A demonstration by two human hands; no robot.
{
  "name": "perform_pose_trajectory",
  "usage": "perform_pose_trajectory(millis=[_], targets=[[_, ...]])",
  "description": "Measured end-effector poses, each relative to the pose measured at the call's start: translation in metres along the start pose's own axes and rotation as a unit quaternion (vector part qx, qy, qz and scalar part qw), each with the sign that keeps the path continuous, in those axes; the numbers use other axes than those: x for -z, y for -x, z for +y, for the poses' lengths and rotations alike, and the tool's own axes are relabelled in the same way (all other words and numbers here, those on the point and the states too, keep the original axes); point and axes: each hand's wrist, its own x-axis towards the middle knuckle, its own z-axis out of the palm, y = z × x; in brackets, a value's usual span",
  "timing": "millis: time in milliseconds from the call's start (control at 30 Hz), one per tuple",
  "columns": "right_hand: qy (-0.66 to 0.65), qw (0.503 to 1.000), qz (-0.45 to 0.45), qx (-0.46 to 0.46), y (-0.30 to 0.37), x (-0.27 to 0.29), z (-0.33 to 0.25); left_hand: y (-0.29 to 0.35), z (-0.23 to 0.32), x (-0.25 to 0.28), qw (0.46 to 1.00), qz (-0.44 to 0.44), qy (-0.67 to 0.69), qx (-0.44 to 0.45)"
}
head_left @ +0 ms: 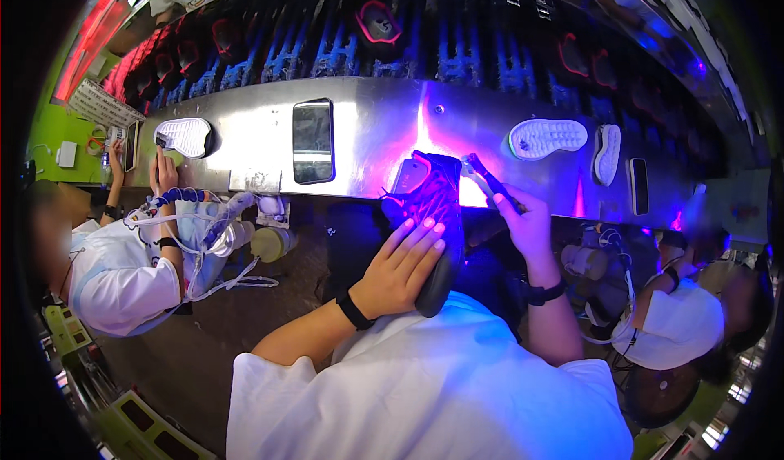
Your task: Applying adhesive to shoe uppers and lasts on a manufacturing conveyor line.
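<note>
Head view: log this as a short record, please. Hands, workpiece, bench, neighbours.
Left hand: laid across the dark shoe, fingers extended; thumb hidden
Right hand: gripping a slim brush-like tool, tip beside the shoe; contact unclear
Workpiece: dark shoe, lit purple-blue
Bench: metal bench with a large phone left of the shoe; white sole and narrower white piece to the right
Neighbours: co-worker on the left, co-worker on the right
</note>
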Motion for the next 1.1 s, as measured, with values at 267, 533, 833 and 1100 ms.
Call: perform_pose_trajectory(millis=[267,533,833,1100], targets=[[-0.043,0.997,-0.054,-0.044,0.037,-0.006,-0.019,0.001,-0.009,0.006,0.999,-0.015,0.011,-0.033],[-0.071,0.995,-0.058,-0.034,0.052,-0.005,-0.01,0.002,-0.013,0.006,0.998,-0.045,0.002,-0.043],[-0.138,0.976,-0.128,-0.109,0.102,0.015,-0.004,-0.007,-0.008,0.008,0.999,-0.031,0.013,-0.032],[-0.109,0.984,-0.102,-0.096,0.069,0.025,-0.018,-0.026,0.013,0.001,0.999,-0.042,-0.019,-0.011]])
